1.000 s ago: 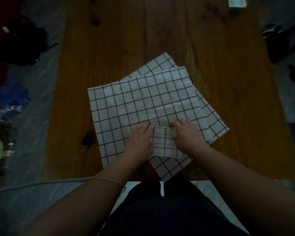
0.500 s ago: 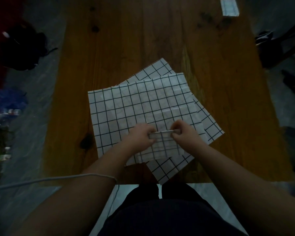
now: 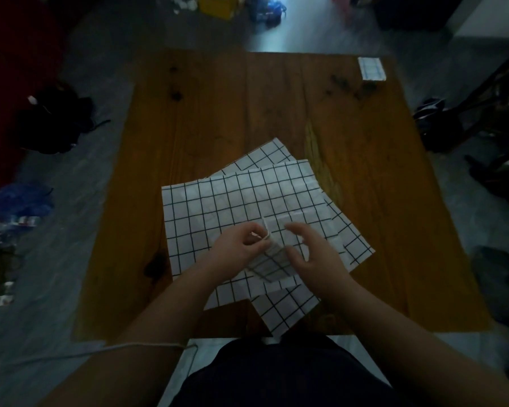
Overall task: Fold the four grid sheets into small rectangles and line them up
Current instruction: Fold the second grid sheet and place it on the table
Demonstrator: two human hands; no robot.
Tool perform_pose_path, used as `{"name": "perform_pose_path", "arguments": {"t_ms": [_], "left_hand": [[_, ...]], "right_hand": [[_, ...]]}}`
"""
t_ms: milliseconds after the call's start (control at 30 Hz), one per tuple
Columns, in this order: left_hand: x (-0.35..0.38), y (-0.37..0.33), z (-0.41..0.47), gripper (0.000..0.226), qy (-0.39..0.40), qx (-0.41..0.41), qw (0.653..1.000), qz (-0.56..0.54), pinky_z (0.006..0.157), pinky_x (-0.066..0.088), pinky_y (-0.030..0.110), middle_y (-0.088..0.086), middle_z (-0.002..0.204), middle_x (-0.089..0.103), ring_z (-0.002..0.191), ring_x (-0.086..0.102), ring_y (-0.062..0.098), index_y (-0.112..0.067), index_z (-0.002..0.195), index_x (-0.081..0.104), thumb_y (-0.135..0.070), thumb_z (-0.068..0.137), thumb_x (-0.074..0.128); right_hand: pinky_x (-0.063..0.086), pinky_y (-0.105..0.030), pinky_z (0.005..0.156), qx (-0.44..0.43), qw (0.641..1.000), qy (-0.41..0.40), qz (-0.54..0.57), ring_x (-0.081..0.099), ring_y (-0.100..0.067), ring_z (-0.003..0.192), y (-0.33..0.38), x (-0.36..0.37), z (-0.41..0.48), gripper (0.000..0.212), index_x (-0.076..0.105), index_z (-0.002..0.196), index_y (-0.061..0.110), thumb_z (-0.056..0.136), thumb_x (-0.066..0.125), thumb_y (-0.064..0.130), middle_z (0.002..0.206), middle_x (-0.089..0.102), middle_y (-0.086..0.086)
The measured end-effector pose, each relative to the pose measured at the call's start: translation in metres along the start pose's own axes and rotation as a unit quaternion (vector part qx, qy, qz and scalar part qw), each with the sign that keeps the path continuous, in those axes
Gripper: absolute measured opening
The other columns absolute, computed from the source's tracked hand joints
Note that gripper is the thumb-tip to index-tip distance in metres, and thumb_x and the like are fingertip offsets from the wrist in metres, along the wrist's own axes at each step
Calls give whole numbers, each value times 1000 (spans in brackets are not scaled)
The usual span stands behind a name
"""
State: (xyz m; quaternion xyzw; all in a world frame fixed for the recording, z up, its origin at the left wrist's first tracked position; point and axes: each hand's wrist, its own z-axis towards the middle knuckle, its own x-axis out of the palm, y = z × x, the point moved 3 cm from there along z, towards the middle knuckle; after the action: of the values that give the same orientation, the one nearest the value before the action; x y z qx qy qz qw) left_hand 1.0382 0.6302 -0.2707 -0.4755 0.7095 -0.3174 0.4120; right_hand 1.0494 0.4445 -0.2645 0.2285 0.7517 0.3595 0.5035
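Table (image 3: 218, 118): wooden top, fills the centre of the frame.
Flat grid sheets (image 3: 218, 207): overlapping unfolded sheets, lower centre of the table; the upper sheet lies roughly square to the frame, the one beneath is rotated, its corners showing at top and lower right.
Folded sheet (image 3: 272, 264): small grid rectangle, lifted above the flat sheets, tilted, one edge raised.
Left hand (image 3: 235, 249): fingers pinched closed on the raised edge of the folded sheet.
Right hand (image 3: 315, 254): fingers spread and curled, just beside the folded sheet; contact cannot be confirmed.
Finished rectangle (image 3: 371, 69): small folded piece, upper right corner of the table, well apart from the hands.
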Motion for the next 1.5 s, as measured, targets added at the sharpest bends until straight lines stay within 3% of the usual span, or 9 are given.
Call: {"name": "perform_pose_path", "arguments": {"t_ms": [300,400,500,633,933,1067,1200,1333,1500], "left_hand": [[4,-32,-24,3,-46,122,991,39,78,51,23,-13,96,65,93,60,-3,-27,93,65,-24,95,65],[4,-34,-23,6,-85,146,983,67,87,51,29,-17,105,53,101,53,3,-33,89,65,-30,91,68],[2,-35,-24,9,-94,153,980,84,91,42,23,-23,111,50,109,43,-7,-36,93,63,-32,90,70],[-2,-37,-26,28,-28,138,987,71,93,43,16,-25,119,58,110,48,-13,-37,120,63,-28,94,67],[-11,-32,-23,11,-35,104,988,105,76,49,21,-17,90,66,90,59,-3,-33,97,72,-25,96,64],[-10,-33,-23,10,-51,93,992,68,71,50,20,-13,90,67,88,61,2,-33,94,72,-28,96,63],[-12,-34,-26,19,-17,42,999,-16,75,57,36,1,93,71,88,65,20,-36,87,70,-29,100,58],[-12,-29,-26,14,-6,3,999,-49,70,52,26,2,95,71,87,63,16,-25,90,72,-26,98,60],[-11,-27,-25,8,10,0,1000,-13,77,57,33,-2,92,71,89,66,17,-25,91,71,-27,95,65]], "right_hand": [[50,-15,78,-59,997,-38,18,59,7,101,29,-4,-17,7,61,105,36,100,58,33,100,66,20],[47,-9,72,-60,997,-48,28,60,6,95,34,-8,-20,11,60,97,38,99,59,27,92,66,20],[47,-9,72,-56,996,-48,50,62,2,90,36,-10,-22,19,60,90,39,98,60,21,86,67,15],[51,-15,73,-50,996,-35,65,63,-3,88,35,-14,-18,13,64,90,32,97,61,21,87,67,14],[48,-14,61,-5,998,-36,50,59,8,85,39,-20,-11,16,57,89,38,97,60,24,89,64,12],[49,-21,68,14,997,-49,60,61,2,84,40,-19,-6,15,60,88,40,97,60,27,89,67,11],[50,-25,68,46,991,-51,117,63,-6,86,38,-22,-3,6,65,94,28,97,60,26,94,67,6],[47,-23,68,69,987,-39,138,62,-8,87,38,-22,-4,8,66,95,22,98,59,24,95,66,5],[48,-23,68,78,989,-34,123,62,-7,84,35,-19,-5,10,66,94,26,99,58,26,91,67,5]]}}
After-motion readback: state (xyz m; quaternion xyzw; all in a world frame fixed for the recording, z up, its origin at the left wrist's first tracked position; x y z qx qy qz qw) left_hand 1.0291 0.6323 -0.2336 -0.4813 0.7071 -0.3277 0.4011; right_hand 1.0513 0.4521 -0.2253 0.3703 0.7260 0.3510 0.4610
